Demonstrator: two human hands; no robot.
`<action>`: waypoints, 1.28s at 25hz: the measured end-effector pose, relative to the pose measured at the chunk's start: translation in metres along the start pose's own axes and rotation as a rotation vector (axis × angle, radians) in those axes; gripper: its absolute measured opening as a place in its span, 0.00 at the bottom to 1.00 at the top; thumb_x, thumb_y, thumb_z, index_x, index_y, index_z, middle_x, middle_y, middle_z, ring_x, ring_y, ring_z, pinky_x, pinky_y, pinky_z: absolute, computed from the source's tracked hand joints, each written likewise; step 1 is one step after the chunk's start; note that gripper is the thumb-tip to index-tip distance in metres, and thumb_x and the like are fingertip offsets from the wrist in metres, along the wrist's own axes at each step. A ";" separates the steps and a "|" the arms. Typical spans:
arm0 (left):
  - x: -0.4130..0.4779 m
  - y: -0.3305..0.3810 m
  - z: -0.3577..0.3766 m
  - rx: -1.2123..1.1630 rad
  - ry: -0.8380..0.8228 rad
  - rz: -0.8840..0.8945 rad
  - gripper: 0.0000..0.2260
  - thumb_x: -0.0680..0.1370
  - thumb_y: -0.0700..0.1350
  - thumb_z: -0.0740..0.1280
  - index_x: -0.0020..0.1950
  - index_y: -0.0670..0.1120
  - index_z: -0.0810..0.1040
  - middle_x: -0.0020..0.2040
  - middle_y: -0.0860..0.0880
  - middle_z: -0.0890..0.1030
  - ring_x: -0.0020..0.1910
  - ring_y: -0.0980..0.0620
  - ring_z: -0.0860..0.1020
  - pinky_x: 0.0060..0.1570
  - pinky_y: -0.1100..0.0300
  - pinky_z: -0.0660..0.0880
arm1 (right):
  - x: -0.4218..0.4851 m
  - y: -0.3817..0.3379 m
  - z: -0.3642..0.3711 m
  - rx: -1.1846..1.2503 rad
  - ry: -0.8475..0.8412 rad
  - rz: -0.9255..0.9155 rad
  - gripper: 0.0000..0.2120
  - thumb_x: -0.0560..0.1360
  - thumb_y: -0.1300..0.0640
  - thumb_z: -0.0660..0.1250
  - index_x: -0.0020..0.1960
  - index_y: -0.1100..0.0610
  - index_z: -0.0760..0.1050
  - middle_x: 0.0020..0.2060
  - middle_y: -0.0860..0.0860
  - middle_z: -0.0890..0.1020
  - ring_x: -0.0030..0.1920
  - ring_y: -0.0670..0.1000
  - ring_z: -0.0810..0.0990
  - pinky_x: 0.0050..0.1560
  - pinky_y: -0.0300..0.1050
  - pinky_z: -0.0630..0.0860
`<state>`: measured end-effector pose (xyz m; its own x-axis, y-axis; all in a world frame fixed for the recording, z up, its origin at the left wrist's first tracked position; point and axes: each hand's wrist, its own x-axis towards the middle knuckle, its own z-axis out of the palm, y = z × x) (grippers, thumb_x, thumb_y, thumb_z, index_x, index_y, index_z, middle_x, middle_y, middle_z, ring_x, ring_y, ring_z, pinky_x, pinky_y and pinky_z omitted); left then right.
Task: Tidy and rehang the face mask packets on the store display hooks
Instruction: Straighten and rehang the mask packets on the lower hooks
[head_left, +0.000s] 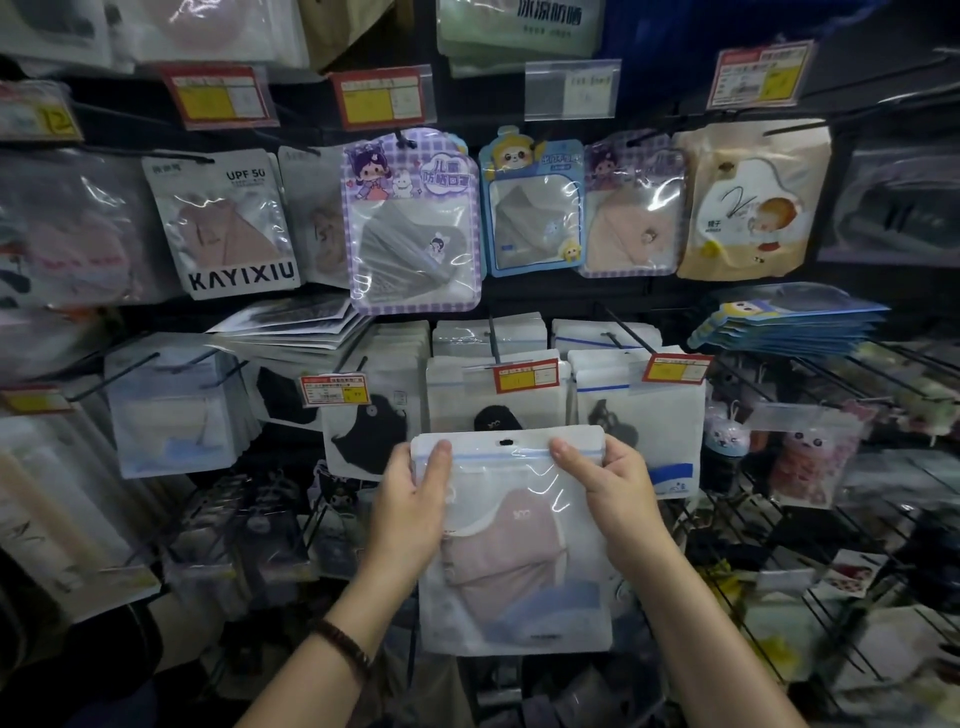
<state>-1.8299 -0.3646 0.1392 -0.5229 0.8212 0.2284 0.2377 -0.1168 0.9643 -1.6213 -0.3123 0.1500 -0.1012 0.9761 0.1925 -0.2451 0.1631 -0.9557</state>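
Observation:
I hold a clear zip-top packet (511, 551) with a pink face mask inside, upright in front of the display. My left hand (413, 499) pinches its upper left corner, thumb on the front. My right hand (605, 491) pinches the upper right corner the same way. The packet's hang hole (506, 442) sits between my thumbs, just below a black hook (493, 343) that carries white packets with a black mask (498, 400) and a red price tag (525, 375).
Rows of hooks hold more mask packets: a purple cartoon packet (413, 223), a KAYIXIU packet (228, 223), a blue cartoon packet (532, 208). A stack of blue packets (789, 327) lies at right. Bare wire hooks (831, 384) jut out at right.

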 end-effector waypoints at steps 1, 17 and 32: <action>-0.001 -0.004 0.005 -0.050 -0.018 -0.022 0.10 0.84 0.56 0.67 0.55 0.50 0.80 0.48 0.51 0.88 0.48 0.50 0.87 0.49 0.50 0.84 | 0.001 -0.001 0.001 -0.019 -0.003 -0.009 0.06 0.81 0.60 0.73 0.56 0.62 0.84 0.48 0.60 0.90 0.49 0.60 0.90 0.50 0.53 0.88; 0.046 0.003 0.016 0.025 -0.062 0.060 0.12 0.88 0.50 0.60 0.55 0.43 0.73 0.44 0.48 0.79 0.42 0.50 0.79 0.39 0.59 0.75 | 0.039 0.003 0.024 -0.202 0.156 -0.058 0.02 0.82 0.55 0.74 0.53 0.52 0.85 0.41 0.52 0.90 0.44 0.55 0.90 0.47 0.51 0.86; 0.087 0.017 0.015 0.054 -0.114 0.121 0.12 0.88 0.54 0.60 0.54 0.47 0.74 0.48 0.45 0.83 0.46 0.41 0.84 0.46 0.43 0.81 | 0.074 -0.002 0.036 -0.445 0.149 -0.123 0.09 0.87 0.46 0.64 0.60 0.49 0.78 0.44 0.46 0.84 0.46 0.47 0.83 0.53 0.53 0.80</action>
<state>-1.8597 -0.2866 0.1736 -0.3919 0.8615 0.3228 0.3389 -0.1910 0.9212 -1.6627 -0.2458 0.1742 0.0497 0.9505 0.3067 0.1925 0.2922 -0.9368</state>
